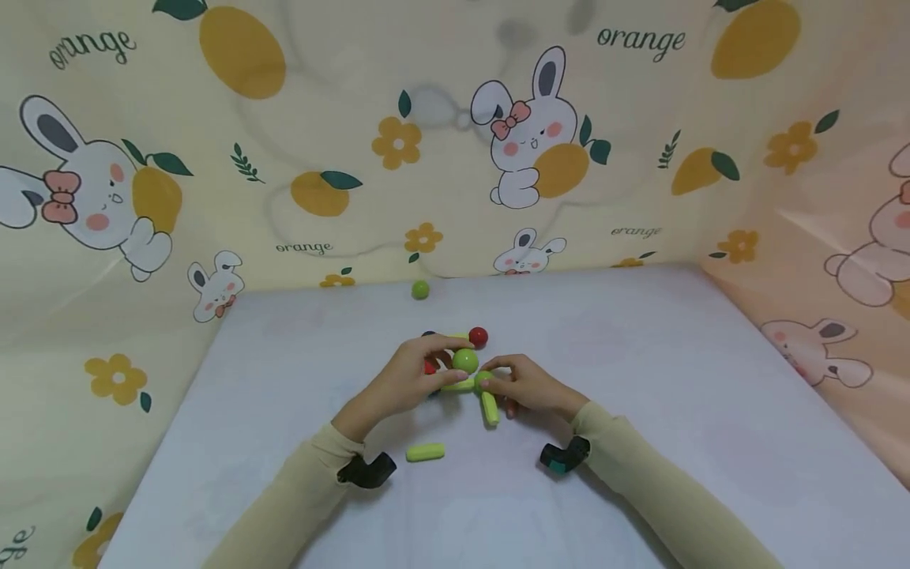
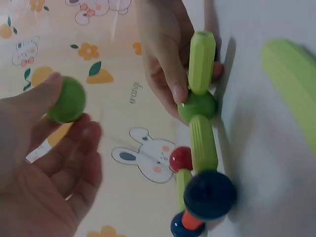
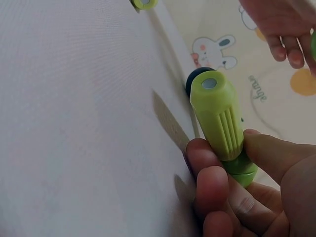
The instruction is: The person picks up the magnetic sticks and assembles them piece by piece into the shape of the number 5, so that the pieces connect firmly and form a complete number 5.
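My left hand (image 1: pixel 415 367) pinches a loose green ball (image 2: pixel 69 100) between thumb and fingers, above the toy structure. With thumb and fingers, my right hand (image 1: pixel 529 386) grips another green ball (image 2: pixel 197 107) at the structure's near corner. From that ball a light-green rod (image 3: pixel 219 118) sticks out toward me, its grey end disc visible in the right wrist view. A second light-green rod (image 2: pixel 203 143) links it to a dark blue ball (image 2: pixel 210 195). Farther back, the structure has a red ball (image 1: pixel 479 337); my left hand partly hides the rest in the head view.
A loose light-green rod (image 1: pixel 425 452) lies on the white table (image 1: pixel 284 411) between my forearms. Another green ball (image 1: pixel 420 290) sits near the table's back edge. Behind stands a printed cloth backdrop (image 1: pixel 441 190) with rabbits and oranges.
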Demonstrator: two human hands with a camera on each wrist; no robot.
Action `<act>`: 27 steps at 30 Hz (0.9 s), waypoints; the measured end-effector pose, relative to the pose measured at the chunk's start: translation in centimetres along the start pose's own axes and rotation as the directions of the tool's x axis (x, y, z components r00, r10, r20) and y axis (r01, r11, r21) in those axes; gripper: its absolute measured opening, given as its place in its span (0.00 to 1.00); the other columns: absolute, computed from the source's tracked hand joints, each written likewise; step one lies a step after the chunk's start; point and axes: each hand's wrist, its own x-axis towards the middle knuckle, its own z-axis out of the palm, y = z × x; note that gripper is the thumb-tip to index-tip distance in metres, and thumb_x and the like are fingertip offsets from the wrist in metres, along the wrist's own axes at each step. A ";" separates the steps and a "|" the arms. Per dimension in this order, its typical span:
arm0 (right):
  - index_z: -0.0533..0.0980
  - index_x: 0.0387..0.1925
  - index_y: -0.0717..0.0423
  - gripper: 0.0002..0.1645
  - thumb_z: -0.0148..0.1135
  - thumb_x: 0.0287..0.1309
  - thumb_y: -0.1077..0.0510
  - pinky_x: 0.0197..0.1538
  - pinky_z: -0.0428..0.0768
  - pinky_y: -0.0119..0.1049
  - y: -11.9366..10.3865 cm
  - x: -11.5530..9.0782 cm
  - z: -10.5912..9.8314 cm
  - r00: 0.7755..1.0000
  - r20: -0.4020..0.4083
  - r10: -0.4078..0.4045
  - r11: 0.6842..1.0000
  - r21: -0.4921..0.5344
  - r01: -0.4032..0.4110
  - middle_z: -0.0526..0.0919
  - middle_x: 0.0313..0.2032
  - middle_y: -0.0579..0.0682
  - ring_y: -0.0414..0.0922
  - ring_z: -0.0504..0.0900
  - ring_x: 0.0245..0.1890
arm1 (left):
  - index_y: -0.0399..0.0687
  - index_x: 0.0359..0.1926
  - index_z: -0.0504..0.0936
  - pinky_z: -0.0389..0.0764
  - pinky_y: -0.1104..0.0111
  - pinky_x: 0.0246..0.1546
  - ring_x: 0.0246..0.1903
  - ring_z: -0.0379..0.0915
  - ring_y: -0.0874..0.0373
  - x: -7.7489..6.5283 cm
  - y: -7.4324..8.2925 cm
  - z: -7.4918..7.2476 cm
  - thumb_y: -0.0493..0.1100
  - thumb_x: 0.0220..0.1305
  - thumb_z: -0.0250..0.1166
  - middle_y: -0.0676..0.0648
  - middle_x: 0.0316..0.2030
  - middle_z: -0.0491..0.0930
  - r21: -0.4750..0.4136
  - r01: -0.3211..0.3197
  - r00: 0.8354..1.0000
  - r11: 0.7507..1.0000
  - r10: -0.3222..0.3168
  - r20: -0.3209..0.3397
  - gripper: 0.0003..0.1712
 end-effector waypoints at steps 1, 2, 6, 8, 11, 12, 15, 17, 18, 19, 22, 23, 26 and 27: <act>0.74 0.63 0.58 0.26 0.60 0.71 0.48 0.20 0.69 0.29 0.1 0.1 0.1 1.000 -0.002 -0.004 1.000 0.001 0.004 0.77 0.14 0.45 0.39 0.75 0.13 | 0.45 0.61 0.80 0.83 0.65 0.46 0.44 0.80 0.55 -0.1 0.1 0.1 0.44 0.65 0.70 0.46 0.54 0.84 0.004 -0.013 1.000 1.000 0.013 0.022 0.24; 0.74 0.63 0.58 0.26 0.60 0.70 0.49 0.20 0.70 0.29 0.0 0.1 0.1 1.000 -0.005 -0.002 1.000 0.003 0.002 0.77 0.14 0.45 0.39 0.75 0.13 | 0.44 0.61 0.80 0.83 0.64 0.46 0.44 0.80 0.55 -0.2 0.1 0.2 0.44 0.65 0.70 0.46 0.54 0.84 0.006 -0.022 0.999 1.000 0.022 0.042 0.24; 0.73 0.64 0.61 0.26 0.59 0.70 0.53 0.20 0.70 0.29 0.0 0.2 0.0 1.000 -0.010 -0.021 1.000 0.004 0.021 0.75 0.12 0.45 0.39 0.74 0.12 | 0.41 0.60 0.79 0.84 0.62 0.45 0.43 0.80 0.57 -0.1 -0.1 0.9 0.42 0.66 0.70 0.46 0.53 0.83 -0.005 -0.031 0.995 1.000 0.031 0.099 0.23; 0.72 0.64 0.61 0.26 0.59 0.70 0.54 0.20 0.71 0.29 -0.1 0.2 -0.1 1.000 -0.004 -0.027 1.000 0.013 0.027 0.75 0.12 0.45 0.39 0.75 0.12 | 0.41 0.59 0.80 0.84 0.61 0.45 0.42 0.80 0.57 -0.1 -0.2 1.3 0.40 0.65 0.70 0.46 0.53 0.83 -0.014 -0.023 0.993 1.000 0.024 0.117 0.23; 0.74 0.63 0.60 0.24 0.58 0.71 0.54 0.21 0.72 0.29 -0.1 0.2 -0.1 0.999 0.009 -0.031 0.999 0.020 0.031 0.76 0.13 0.45 0.39 0.76 0.13 | 0.43 0.59 0.80 0.84 0.61 0.46 0.42 0.80 0.57 -0.1 -0.4 1.9 0.38 0.63 0.71 0.47 0.53 0.84 -0.016 -0.002 0.987 1.000 0.005 0.159 0.22; 0.74 0.63 0.60 0.23 0.57 0.71 0.54 0.21 0.72 0.29 0.0 0.2 -0.2 0.999 0.012 -0.032 0.999 0.020 0.031 0.76 0.14 0.45 0.39 0.76 0.13 | 0.43 0.59 0.80 0.84 0.61 0.47 0.42 0.80 0.57 -0.1 -0.4 2.2 0.38 0.63 0.71 0.47 0.53 0.84 -0.012 0.009 0.985 1.000 -0.007 0.173 0.23; 0.76 0.61 0.58 0.21 0.57 0.72 0.53 0.21 0.72 0.29 0.2 0.5 -0.1 0.999 0.020 -0.031 0.999 0.020 0.031 0.76 0.14 0.46 0.40 0.76 0.13 | 0.46 0.59 0.79 0.82 0.67 0.47 0.42 0.80 0.56 -0.3 -0.5 2.8 0.40 0.63 0.72 0.50 0.51 0.83 0.013 0.060 0.976 0.998 -0.062 0.207 0.24; 0.76 0.60 0.56 0.20 0.58 0.72 0.52 0.21 0.72 0.29 0.4 0.5 -0.2 0.999 0.025 -0.024 0.999 0.030 0.023 0.75 0.14 0.46 0.41 0.76 0.14 | 0.49 0.58 0.80 0.81 0.71 0.46 0.42 0.79 0.57 -0.3 -0.4 3.2 0.42 0.63 0.73 0.52 0.50 0.83 0.027 0.094 0.969 0.995 -0.097 0.226 0.23; 0.77 0.60 0.56 0.20 0.58 0.72 0.52 0.22 0.72 0.29 0.5 0.5 -0.2 0.999 0.028 -0.022 0.999 0.034 0.021 0.75 0.14 0.46 0.41 0.76 0.14 | 0.50 0.57 0.80 0.80 0.72 0.45 0.42 0.79 0.57 -0.4 -0.4 3.5 0.43 0.63 0.73 0.53 0.49 0.83 0.028 0.106 0.966 0.994 -0.110 0.234 0.22; 0.77 0.60 0.55 0.20 0.58 0.72 0.51 0.22 0.72 0.29 0.6 0.5 -0.2 0.999 0.030 -0.019 0.999 0.038 0.018 0.75 0.14 0.46 0.41 0.76 0.14 | 0.51 0.56 0.80 0.80 0.72 0.45 0.43 0.78 0.57 -0.4 -0.3 3.6 0.44 0.62 0.73 0.54 0.49 0.83 0.029 0.113 0.963 0.993 -0.117 0.244 0.22; 0.76 0.61 0.56 0.21 0.58 0.71 0.52 0.22 0.72 0.29 0.7 0.5 -0.3 0.999 0.039 -0.021 0.999 0.047 0.019 0.77 0.14 0.46 0.41 0.76 0.14 | 0.51 0.55 0.81 0.81 0.71 0.46 0.44 0.77 0.58 -0.4 -0.2 4.0 0.45 0.63 0.72 0.55 0.47 0.82 0.044 0.098 0.955 0.994 -0.106 0.276 0.20; 0.76 0.61 0.56 0.21 0.58 0.71 0.53 0.21 0.72 0.29 0.7 0.5 -0.3 0.999 0.039 -0.026 0.999 0.047 0.024 0.77 0.15 0.46 0.41 0.76 0.14 | 0.52 0.54 0.81 0.81 0.71 0.47 0.43 0.77 0.58 -0.4 -0.2 4.1 0.45 0.63 0.73 0.55 0.46 0.82 0.052 0.086 0.953 0.995 -0.097 0.285 0.19; 0.75 0.62 0.57 0.22 0.57 0.69 0.56 0.22 0.73 0.29 0.6 0.4 -0.3 0.998 0.042 -0.038 0.999 0.039 0.037 0.78 0.15 0.46 0.40 0.76 0.14 | 0.51 0.53 0.82 0.80 0.73 0.45 0.42 0.75 0.60 -0.4 -0.3 4.5 0.46 0.62 0.73 0.55 0.42 0.80 0.089 0.039 0.950 0.995 -0.065 0.304 0.19; 0.75 0.62 0.57 0.22 0.56 0.68 0.56 0.22 0.73 0.29 0.6 0.4 -0.3 0.998 0.040 -0.042 0.999 0.037 0.040 0.78 0.15 0.46 0.40 0.76 0.15 | 0.52 0.53 0.82 0.78 0.74 0.44 0.41 0.74 0.61 -0.4 -0.3 4.6 0.46 0.62 0.73 0.54 0.40 0.80 0.100 0.029 0.950 0.995 -0.059 0.307 0.18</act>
